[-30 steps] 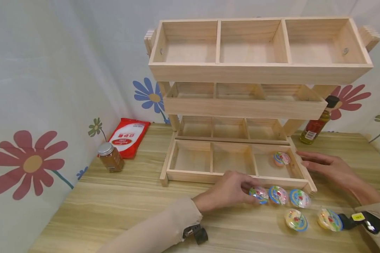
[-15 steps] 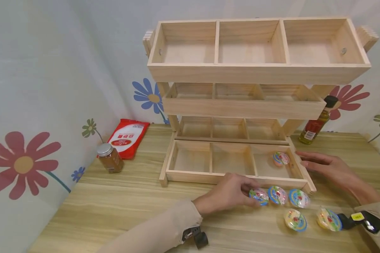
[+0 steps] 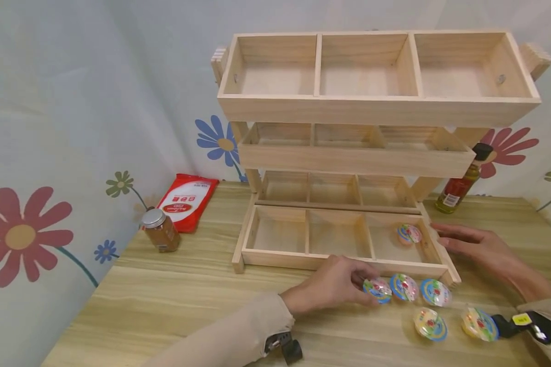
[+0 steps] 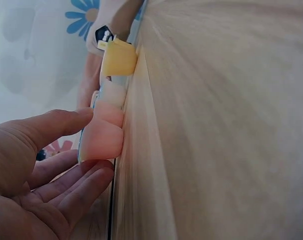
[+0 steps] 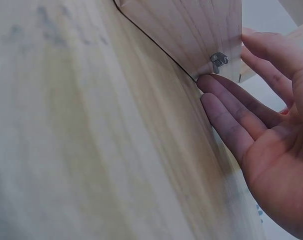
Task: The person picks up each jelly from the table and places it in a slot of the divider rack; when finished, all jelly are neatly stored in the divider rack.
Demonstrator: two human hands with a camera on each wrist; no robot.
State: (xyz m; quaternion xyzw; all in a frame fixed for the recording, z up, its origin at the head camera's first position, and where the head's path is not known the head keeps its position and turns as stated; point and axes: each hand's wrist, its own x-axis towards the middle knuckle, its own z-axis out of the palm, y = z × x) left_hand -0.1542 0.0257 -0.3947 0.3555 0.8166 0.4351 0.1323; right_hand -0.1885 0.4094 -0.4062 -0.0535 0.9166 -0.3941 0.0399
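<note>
My left hand (image 3: pixel 334 285) pinches a pink jelly cup (image 3: pixel 379 290) at the left end of a row in front of the wooden rack (image 3: pixel 372 110). In the left wrist view, its thumb is at the lid and its fingers lie against the side of the pink cup (image 4: pixel 104 140), which sits on the table. Two more jelly cups, one pink (image 3: pixel 404 287) and one pale (image 3: pixel 435 292), stand to its right. My right hand (image 3: pixel 489 250) rests with extended fingers against the rack's lower right side, near a metal wing nut (image 5: pixel 219 59) in the right wrist view.
One jelly cup (image 3: pixel 409 234) sits in the bottom tray's right compartment. Two yellow cups (image 3: pixel 430 324) (image 3: pixel 480 324) stand nearer the front. A brown jar (image 3: pixel 161 232) and red-and-white bag (image 3: pixel 188 201) are at left; an oil bottle (image 3: pixel 459 188) stands behind the right hand.
The head view has shifted slightly. Both hands and the jelly cups stay in the same places relative to the rack.
</note>
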